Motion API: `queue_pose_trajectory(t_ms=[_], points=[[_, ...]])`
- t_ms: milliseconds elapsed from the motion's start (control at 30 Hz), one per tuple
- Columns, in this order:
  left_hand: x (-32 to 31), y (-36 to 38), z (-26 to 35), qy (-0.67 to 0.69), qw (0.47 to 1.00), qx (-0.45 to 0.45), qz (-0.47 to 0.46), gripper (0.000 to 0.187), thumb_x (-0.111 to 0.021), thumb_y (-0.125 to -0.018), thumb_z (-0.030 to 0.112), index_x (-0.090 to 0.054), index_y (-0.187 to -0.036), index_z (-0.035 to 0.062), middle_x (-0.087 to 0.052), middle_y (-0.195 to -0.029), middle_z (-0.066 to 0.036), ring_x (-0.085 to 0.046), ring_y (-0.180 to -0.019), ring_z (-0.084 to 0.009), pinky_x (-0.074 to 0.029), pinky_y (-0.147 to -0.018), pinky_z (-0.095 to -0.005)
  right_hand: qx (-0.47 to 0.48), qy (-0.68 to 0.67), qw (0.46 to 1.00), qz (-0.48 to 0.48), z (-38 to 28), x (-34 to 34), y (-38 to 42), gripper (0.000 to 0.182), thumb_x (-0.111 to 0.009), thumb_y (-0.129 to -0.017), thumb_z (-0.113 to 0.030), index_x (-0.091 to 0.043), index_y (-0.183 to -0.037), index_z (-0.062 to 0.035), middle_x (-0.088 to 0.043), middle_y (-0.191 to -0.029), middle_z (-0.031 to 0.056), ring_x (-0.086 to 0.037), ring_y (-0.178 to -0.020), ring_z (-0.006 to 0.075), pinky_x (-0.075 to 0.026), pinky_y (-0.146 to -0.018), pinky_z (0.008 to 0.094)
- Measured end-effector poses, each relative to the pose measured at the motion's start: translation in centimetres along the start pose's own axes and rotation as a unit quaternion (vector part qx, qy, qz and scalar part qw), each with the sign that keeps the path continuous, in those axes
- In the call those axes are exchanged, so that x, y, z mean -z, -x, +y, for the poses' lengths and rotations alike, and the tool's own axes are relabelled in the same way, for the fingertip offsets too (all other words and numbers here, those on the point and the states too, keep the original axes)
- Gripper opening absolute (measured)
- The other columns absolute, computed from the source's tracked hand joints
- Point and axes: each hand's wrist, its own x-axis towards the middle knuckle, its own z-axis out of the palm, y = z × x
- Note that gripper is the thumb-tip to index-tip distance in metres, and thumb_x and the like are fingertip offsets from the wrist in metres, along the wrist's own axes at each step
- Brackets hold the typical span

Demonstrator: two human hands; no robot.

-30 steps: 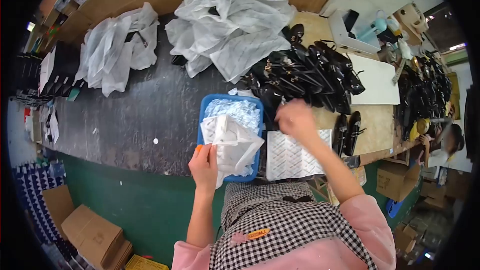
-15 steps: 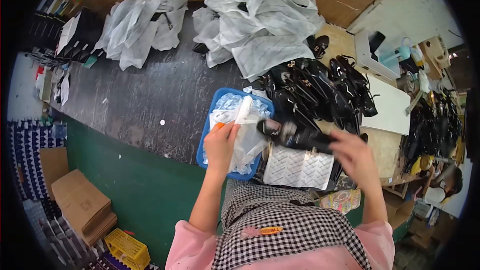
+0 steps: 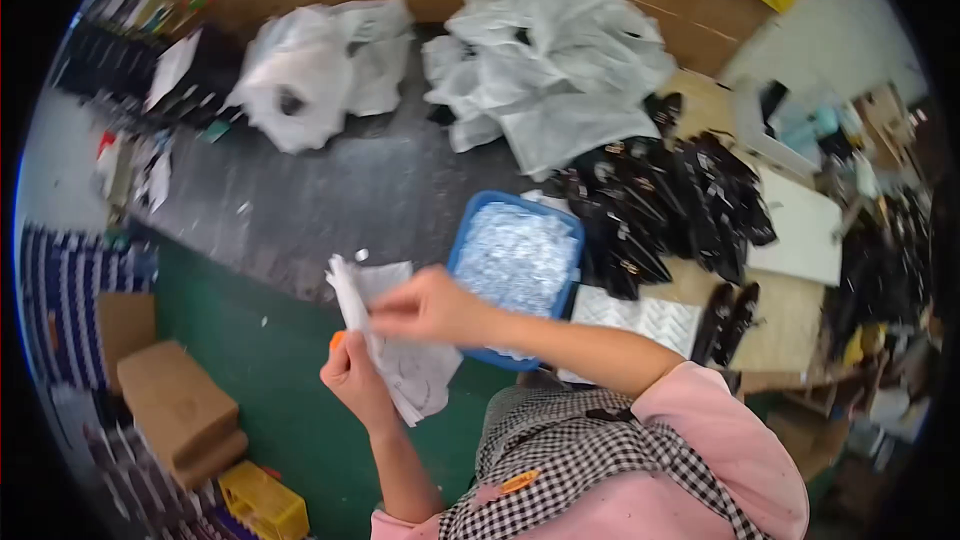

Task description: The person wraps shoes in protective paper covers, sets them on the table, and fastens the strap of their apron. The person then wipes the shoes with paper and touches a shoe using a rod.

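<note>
My left hand (image 3: 358, 380) is closed around the edge of a thin white bag (image 3: 420, 375), with something small and orange at its fingertips. The bag hangs over the table's front edge, left of a blue basket (image 3: 462, 240). Reaching across from the right, my right hand (image 3: 435, 310) is at the bag's upper part. Motion smears its fingers, and I cannot tell what they grip. The basket holds many small clear-and-bluish packets (image 3: 515, 255). Close to its right side lies a patterned white sheet (image 3: 640, 320).
Shiny black shoes (image 3: 630, 210) lie heaped right of the basket, with a pair (image 3: 728, 323) nearer me. Two piles of white bags (image 3: 560, 70) (image 3: 310, 75) sit at the back of the dark table (image 3: 270, 200). Cardboard (image 3: 180, 400) and a yellow crate (image 3: 262, 502) stand lower left.
Both hands moved left, and the white bag moved from over the basket to its left. The black shoe in my right hand is no longer visible there. The view shifted.
</note>
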Motion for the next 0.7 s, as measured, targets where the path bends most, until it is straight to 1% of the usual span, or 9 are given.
queue_pose_trajectory(t_ms=[67, 167, 267, 300, 333, 400, 467, 567, 700], points=[[-2.3, 2.3, -2.6, 0.021, 0.998, 0.036, -0.048, 0.03, -0.057, -0.095, 0.009, -0.051, -0.068, -0.0039, -0.044, -0.066, 0.006, -0.036, -0.064, -0.0026, -0.029, -0.055, -0.0239, -0.044, 0.081, 0.992, 0.091, 0.5, 0.5, 4.4, 0.016, -0.067, -0.081, -0.015, -0.07, -0.085, 0.001, -0.066, -0.065, 0.0083, -0.062, -0.061, 0.0125, -0.049, -0.06, 0.0294], [-3.5, 3.9, -4.8, 0.049, 0.987, 0.099, -0.115, 0.03, -0.057, -0.097, 0.013, -0.055, -0.071, -0.0017, -0.048, -0.068, 0.006, -0.039, -0.064, -0.0022, -0.032, -0.056, -0.0222, -0.122, 0.178, 0.952, 0.216, 4.2, 7.1, 13.8, 0.016, -0.068, -0.079, -0.014, -0.073, -0.092, -0.0061, -0.069, -0.071, 0.0087, -0.063, -0.061, 0.0117, -0.05, -0.06, 0.0273], [-5.5, 5.0, -4.0, 0.036, 0.983, 0.087, -0.155, 0.029, -0.057, -0.097, 0.012, -0.055, -0.07, 0.0001, -0.048, -0.067, 0.006, -0.04, -0.064, -0.0016, -0.033, -0.056, -0.0209, -0.135, 0.366, 0.832, 0.394, 4.3, 15.1, 26.2, 0.017, -0.07, -0.075, -0.017, -0.073, -0.089, -0.0079, -0.07, -0.075, 0.0081, -0.067, -0.065, 0.0215, -0.053, -0.061, 0.0311], [-6.2, 6.0, -4.0, 0.006, 0.981, 0.069, -0.179, 0.024, -0.059, -0.095, 0.009, -0.059, -0.074, -0.0031, -0.05, -0.068, 0.004, -0.042, -0.065, -0.0024, -0.034, -0.056, -0.0215, -0.13, 0.499, 0.741, 0.43, 3.4, 17.5, 29.1, 0.017, -0.07, -0.077, -0.017, -0.074, -0.09, -0.0063, -0.07, -0.077, 0.0103, -0.068, -0.068, 0.0217, -0.054, -0.064, 0.0308], [-7.2, 7.2, -3.5, -0.024, 0.978, 0.051, -0.201, 0.019, -0.061, -0.092, 0.006, -0.062, -0.077, -0.0064, -0.053, -0.068, 0.003, -0.044, -0.065, -0.0033, -0.036, -0.057, -0.0221, -0.19, 0.4, 0.759, 0.478, 2.0, 17.9, 30.0, 0.019, -0.071, -0.079, -0.019, -0.073, -0.091, -0.0039, -0.07, -0.076, 0.0124, -0.067, -0.067, 0.0184, -0.053, -0.066, 0.0292], [-10.3, 11.0, -2.9, -0.014, 0.969, 0.04, -0.243, 0.015, -0.064, -0.09, 0.004, -0.066, -0.081, -0.0076, -0.053, -0.067, 0.003, -0.046, -0.065, -0.0043, -0.037, -0.058, -0.0218, -0.185, 0.12, 0.909, 0.353, 1.7, 13.8, 28.4, 0.018, -0.068, -0.083, -0.011, -0.072, -0.098, -0.0024, -0.07, -0.079, 0.0114, -0.066, -0.072, 0.0138, -0.053, -0.07, 0.0277], [-13.0, 15.2, -2.8, -0.011, 0.947, 0.031, -0.319, 0.012, -0.065, -0.09, 0.004, -0.068, -0.088, -0.0074, -0.055, -0.069, 0.001, -0.047, -0.066, -0.0046, -0.037, -0.058, -0.0216, -0.188, 0.018, 0.948, 0.257, 2.1, 9.5, 26.6, 0.017, -0.067, -0.084, -0.013, -0.071, -0.093, 0.0001, -0.07, -0.076, 0.0105, -0.064, -0.069, 0.0116, -0.052, -0.066, 0.0269], [-15.1, 18.4, -1.9, -0.008, 0.955, 0.092, -0.282, 0.013, -0.064, -0.09, 0.004, -0.069, -0.096, -0.0064, -0.057, -0.072, -0.001, -0.047, -0.067, -0.0047, -0.037, -0.058, -0.0216, -0.172, 0.061, 0.952, 0.246, 3.8, 9.0, 26.3, 0.021, -0.068, -0.081, -0.018, -0.07, -0.089, 0.0009, -0.066, -0.066, 0.0116, -0.061, -0.06, 0.0146, -0.048, -0.056, 0.0311], [-15.8, 20.9, -2.4, -0.07, 0.956, 0.05, -0.282, 0.015, -0.063, -0.091, 0.004, -0.069, -0.1, -0.0066, -0.056, -0.075, -0.001, -0.047, -0.068, -0.0048, -0.036, -0.058, -0.0219, -0.152, 0.081, 0.961, 0.217, 5.0, 10.4, 29.1, 0.018, -0.065, -0.08, -0.016, -0.07, -0.087, -0.0008, -0.064, -0.064, 0.0109, -0.06, -0.056, 0.0192, -0.046, -0.055, 0.0345]])
